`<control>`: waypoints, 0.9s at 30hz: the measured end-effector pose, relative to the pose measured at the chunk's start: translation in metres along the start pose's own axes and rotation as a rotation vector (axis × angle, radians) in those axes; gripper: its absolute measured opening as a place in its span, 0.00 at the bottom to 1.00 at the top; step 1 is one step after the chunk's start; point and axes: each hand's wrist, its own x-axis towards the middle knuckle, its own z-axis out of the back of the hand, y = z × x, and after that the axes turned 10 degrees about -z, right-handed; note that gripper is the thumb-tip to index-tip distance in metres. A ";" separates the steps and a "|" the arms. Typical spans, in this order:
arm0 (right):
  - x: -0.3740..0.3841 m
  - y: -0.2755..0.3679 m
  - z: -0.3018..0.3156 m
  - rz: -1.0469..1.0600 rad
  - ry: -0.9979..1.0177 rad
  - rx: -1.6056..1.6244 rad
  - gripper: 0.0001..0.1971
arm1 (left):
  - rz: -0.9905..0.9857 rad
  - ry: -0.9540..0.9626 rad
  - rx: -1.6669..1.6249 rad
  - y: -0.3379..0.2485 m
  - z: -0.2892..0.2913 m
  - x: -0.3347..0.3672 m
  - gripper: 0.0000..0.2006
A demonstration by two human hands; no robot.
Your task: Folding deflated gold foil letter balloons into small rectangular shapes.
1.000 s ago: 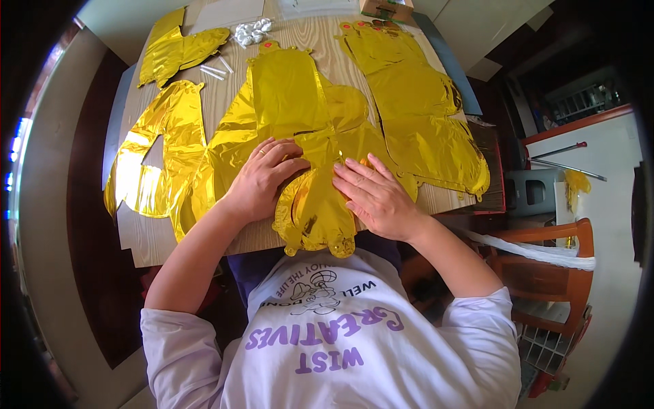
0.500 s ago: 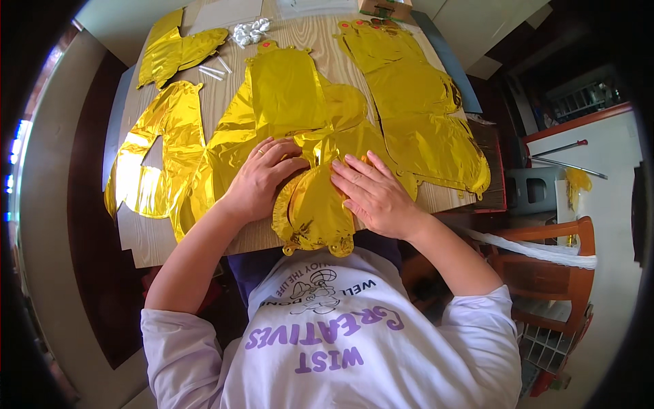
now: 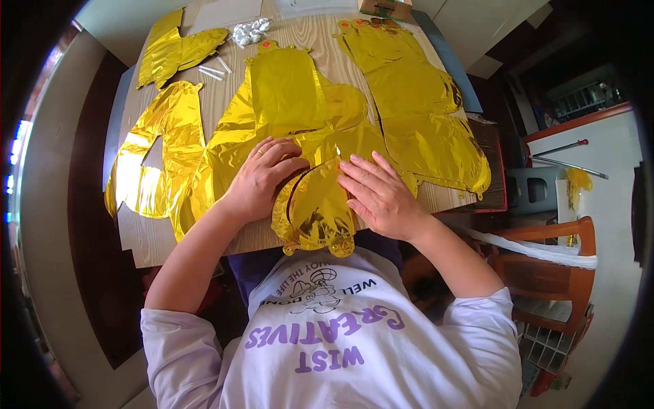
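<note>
A flat gold foil balloon (image 3: 286, 95) lies before me, its near part (image 3: 317, 211) folded over toward my body and hanging past the table's front edge. On the left of that folded part rests my left hand (image 3: 266, 174), its fingers bent and its fingertips pressing on the foil. Opposite it, my right hand (image 3: 378, 191) lies flat on the foil with fingers stretched out. Both palms face down, and what lies under them is hidden. The foil between the hands looks fairly smooth, with a few creases and shiny reflections.
More flat gold foil balloons lie at the right (image 3: 422, 102), the left (image 3: 163, 150) and the far left (image 3: 180, 54) of the wooden table (image 3: 231, 235). Several white sticks (image 3: 212, 71) lie near a white bundle (image 3: 251, 32). A cardboard box (image 3: 385, 8) stands at the back; a wooden chair (image 3: 579, 273) is at right.
My right hand has shifted slightly to the right across the foil. The raised crease between my hands has flattened. My left hand has stayed in place.
</note>
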 end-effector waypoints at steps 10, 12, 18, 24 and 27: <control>0.002 0.003 0.001 0.013 0.021 -0.049 0.23 | -0.011 0.005 -0.048 0.004 0.008 0.007 0.19; 0.003 0.004 0.003 0.008 0.040 -0.063 0.23 | 0.023 0.039 -0.100 0.007 0.019 0.013 0.16; 0.007 0.004 0.007 -0.002 0.062 -0.081 0.25 | -0.146 -0.023 -0.144 -0.035 0.012 0.051 0.17; 0.003 0.007 0.006 0.000 0.060 -0.119 0.27 | -0.177 -0.014 -0.165 -0.018 -0.028 0.032 0.25; -0.013 0.011 0.001 0.030 0.036 -0.194 0.29 | -0.203 -0.004 -0.175 -0.017 -0.032 0.029 0.24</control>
